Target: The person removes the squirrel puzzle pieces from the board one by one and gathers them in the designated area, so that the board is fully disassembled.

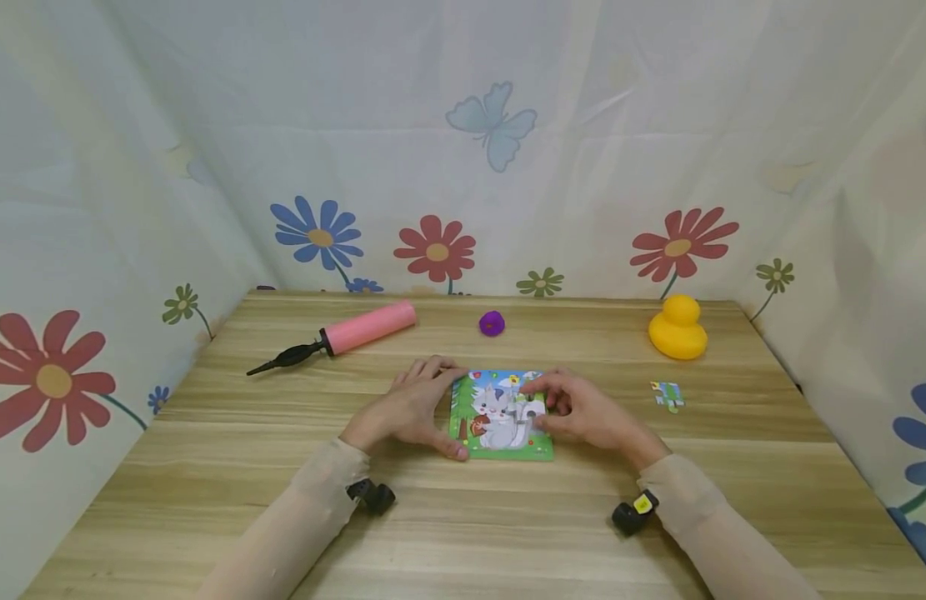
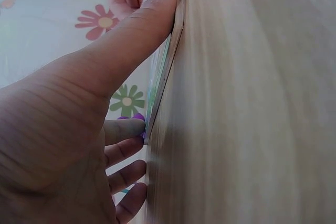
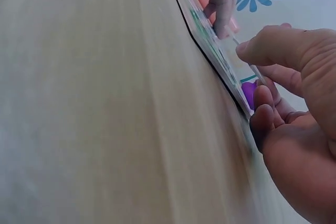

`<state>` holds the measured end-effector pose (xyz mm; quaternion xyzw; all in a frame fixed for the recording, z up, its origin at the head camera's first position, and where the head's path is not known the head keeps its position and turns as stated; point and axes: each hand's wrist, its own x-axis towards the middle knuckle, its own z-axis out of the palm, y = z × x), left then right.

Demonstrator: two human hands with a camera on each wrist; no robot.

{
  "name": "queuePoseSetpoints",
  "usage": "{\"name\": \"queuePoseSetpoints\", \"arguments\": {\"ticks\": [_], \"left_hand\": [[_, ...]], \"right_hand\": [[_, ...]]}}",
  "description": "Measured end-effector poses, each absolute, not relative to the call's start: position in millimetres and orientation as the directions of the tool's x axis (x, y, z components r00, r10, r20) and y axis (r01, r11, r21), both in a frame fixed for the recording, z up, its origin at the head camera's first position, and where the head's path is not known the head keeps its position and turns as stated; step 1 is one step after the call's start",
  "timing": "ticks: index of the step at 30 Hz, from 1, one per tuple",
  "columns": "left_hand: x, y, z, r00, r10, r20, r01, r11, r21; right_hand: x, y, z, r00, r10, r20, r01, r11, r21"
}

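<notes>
A jigsaw puzzle board point(image 1: 500, 433) with a grey cartoon animal on green and blue lies flat on the table. My left hand point(image 1: 412, 408) rests along its left side, thumb at the near corner and index finger at the far one, fingers fairly straight. In the left wrist view the thumb point(image 2: 134, 38) touches the board's edge. Over the board's right part, my right hand point(image 1: 586, 414) pinches a puzzle piece, tilted above the picture. Only the thin pale edge of that puzzle piece point(image 3: 256, 72) shows in the right wrist view.
Right of the board lie loose puzzle pieces point(image 1: 667, 395). Behind them sits a yellow rubber duck point(image 1: 678, 329). A small purple object point(image 1: 492, 323) is at the back middle. A pink hand pump point(image 1: 368, 328) with a black nozzle lies back left. A flowered curtain point(image 1: 568, 192) surrounds the table.
</notes>
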<state>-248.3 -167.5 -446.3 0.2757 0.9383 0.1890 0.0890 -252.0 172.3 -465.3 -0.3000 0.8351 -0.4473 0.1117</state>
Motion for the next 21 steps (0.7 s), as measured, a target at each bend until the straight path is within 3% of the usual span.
{"name": "queuePoseSetpoints", "arguments": {"ticks": [11, 21], "left_hand": [[-247.5, -167.2, -444.9, -0.830, 0.553, -0.070, 0.482, 0.776, 0.407], [-247.6, -168.5, -446.7, -0.834, 0.548, -0.066, 0.478, 0.777, 0.408]], "right_hand": [[-252.1, 183.8, -450.6, -0.824, -0.558, 0.102, -0.380, 0.411, -0.829], [-256.3, 216.9, -428.3, -0.827, -0.530, 0.188, -0.438, 0.397, -0.807]]}}
